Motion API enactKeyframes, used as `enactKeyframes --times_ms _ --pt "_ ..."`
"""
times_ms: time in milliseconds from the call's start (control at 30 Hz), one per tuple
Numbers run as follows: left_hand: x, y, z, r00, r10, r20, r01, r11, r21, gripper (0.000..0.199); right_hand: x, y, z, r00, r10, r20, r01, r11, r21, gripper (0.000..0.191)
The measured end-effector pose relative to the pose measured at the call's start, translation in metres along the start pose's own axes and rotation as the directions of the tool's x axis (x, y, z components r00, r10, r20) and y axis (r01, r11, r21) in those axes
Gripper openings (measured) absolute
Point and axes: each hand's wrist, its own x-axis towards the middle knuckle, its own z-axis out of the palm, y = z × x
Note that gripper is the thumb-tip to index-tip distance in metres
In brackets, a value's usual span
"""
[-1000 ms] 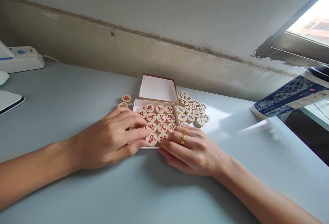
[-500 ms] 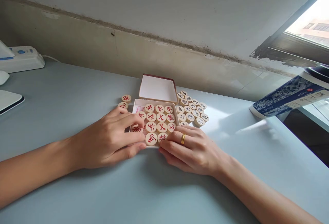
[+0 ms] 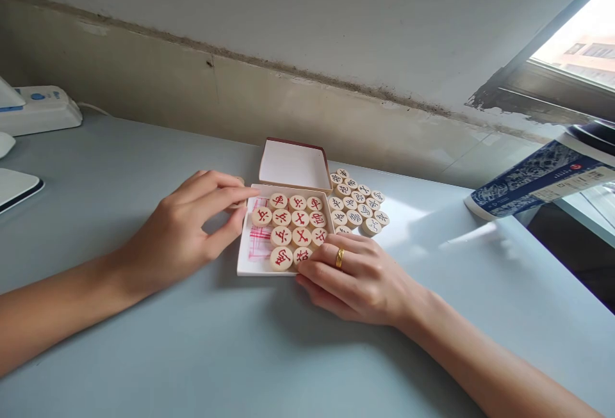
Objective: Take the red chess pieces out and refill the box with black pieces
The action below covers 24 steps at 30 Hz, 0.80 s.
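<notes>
A shallow white box [image 3: 243, 263] lies on the desk, holding rows of round wooden pieces with red characters [image 3: 281, 236]. Pink marks show on its bare left side. My left hand [image 3: 192, 229] is beyond the box's left edge, thumb and fingers around a round piece [image 3: 237, 205] whose face is hidden. Another piece [image 3: 239, 180] shows partly behind those fingers. At the box's near right corner my right hand [image 3: 353, 277], with a gold ring, has its bent fingers gripping the rim and covering some pieces.
An open lid [image 3: 294, 165] stands behind the box. Dark-marked pieces [image 3: 358, 197] cluster to its right. A blue and white cup [image 3: 542, 171] leans at the far right. A white power strip [image 3: 48, 111] and a white object [image 3: 19, 189] are at the left.
My left hand has moved up and left, out of the box. The red-marked piece under its fingers has left the box's left side. My right hand stays at the corner.
</notes>
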Motion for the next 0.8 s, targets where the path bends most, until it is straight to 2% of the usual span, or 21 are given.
enactKeyframes --times_ms 167,300,433,567,700,767,800 --pt "-0.002 -0.006 0.004 0.989 -0.061 0.134 0.042 0.989 0.141 0.027 0.000 0.000 0.000 1.000 0.002 -0.002 -0.002 1.000 0.005 0.023" --pt "-0.003 -0.003 0.000 0.982 -0.078 0.172 0.039 0.975 0.221 0.017 -0.002 0.001 -0.001 1.000 -0.002 0.012 0.002 1.000 0.003 0.024" --pt "-0.004 -0.004 -0.003 0.978 0.020 0.210 -0.083 0.951 0.298 0.029 -0.002 0.001 -0.001 1.000 -0.001 0.009 0.001 1.000 -0.009 0.026" --pt "-0.004 -0.004 -0.002 0.973 0.069 0.219 -0.145 0.925 0.351 0.027 -0.001 0.002 -0.002 1.000 0.001 0.018 -0.001 1.000 -0.009 0.026" --pt "-0.002 0.002 -0.004 0.975 0.105 0.195 -0.188 0.857 0.480 0.023 -0.002 0.003 -0.001 1.000 -0.012 0.015 0.012 1.000 0.008 0.018" --pt "-0.002 0.006 -0.005 0.972 0.173 0.160 -0.227 0.866 0.445 0.021 -0.002 0.003 -0.001 1.000 -0.015 0.011 0.015 1.000 0.015 0.015" --pt "-0.003 0.008 -0.005 0.967 0.213 0.141 -0.252 0.892 0.376 0.020 -0.003 0.003 -0.001 1.000 -0.018 0.009 0.018 1.000 0.020 0.014"
